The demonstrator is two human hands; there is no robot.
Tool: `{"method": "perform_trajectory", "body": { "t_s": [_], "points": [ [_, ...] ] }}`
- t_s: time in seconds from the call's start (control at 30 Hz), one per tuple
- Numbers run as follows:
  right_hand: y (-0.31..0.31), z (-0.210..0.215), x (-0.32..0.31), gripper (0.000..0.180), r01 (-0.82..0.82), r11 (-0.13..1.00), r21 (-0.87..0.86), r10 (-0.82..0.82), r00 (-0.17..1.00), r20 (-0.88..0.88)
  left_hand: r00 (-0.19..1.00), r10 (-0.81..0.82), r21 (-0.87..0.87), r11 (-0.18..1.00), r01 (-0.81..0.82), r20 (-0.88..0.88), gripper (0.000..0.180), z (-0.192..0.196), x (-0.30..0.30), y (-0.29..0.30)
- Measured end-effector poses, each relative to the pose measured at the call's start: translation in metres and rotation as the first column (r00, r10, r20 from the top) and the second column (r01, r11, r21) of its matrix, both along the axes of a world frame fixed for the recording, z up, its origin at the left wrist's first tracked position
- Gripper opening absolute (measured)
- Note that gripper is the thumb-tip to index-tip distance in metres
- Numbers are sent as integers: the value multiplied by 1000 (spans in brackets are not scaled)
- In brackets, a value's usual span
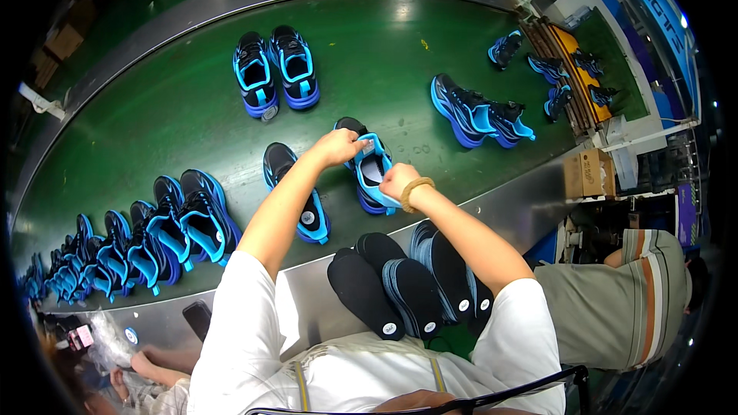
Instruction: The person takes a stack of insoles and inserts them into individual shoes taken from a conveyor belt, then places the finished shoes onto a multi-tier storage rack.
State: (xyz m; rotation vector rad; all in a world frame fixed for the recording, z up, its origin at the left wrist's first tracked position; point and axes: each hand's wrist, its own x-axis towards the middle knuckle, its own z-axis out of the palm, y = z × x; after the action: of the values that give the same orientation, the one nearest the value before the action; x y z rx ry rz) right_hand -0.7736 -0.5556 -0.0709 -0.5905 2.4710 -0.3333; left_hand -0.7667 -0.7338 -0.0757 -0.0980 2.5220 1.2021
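A black sneaker [373, 201] with bright blue lining and sole lies on the green belt in front of me, its toe pointing away. My left hand [339, 147] is closed on its tongue, near a pale label. At the right side of the collar, my right hand [401, 182] has its fingers curled against the edge. Between them the shoe's opening shows a whitish inside. Left of it, partly behind my left forearm, rests another sneaker [280, 159] with a round white sticker at its heel. Stacks of black insoles [357, 290] lie close to my body.
Rows of sneakers [204, 215] line the belt [369, 54] on the left. One pair [292, 69] stands farther back, another [473, 111] to the right. More shoes sit by wooden slats [565, 69]. A co-worker [615, 307] bends at the right; a phone [197, 318] lies at the metal edge.
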Motion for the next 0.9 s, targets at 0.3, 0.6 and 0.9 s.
{"method": "perform_trajectory", "body": {
  "t_s": [0.3, 0.6, 0.9],
  "points": [
    [0, 30, -12, 20, 27, 1000, -11, -26, 993, 116, 991, -73, -107, 992, 61, -111, 39, -4, 5, 3],
    [13, 29, -22, 25, 473, 877, -84, -325, 713, 621, 990, 37, -169, 984, -60, -139, 38, 3, 11, 19],
    [-31, -4, 17, 17, -162, 986, -31, 152, 966, -211, 991, -9, -89, 996, -3, -137, 40, -4, 10, 12]
  ]
}}
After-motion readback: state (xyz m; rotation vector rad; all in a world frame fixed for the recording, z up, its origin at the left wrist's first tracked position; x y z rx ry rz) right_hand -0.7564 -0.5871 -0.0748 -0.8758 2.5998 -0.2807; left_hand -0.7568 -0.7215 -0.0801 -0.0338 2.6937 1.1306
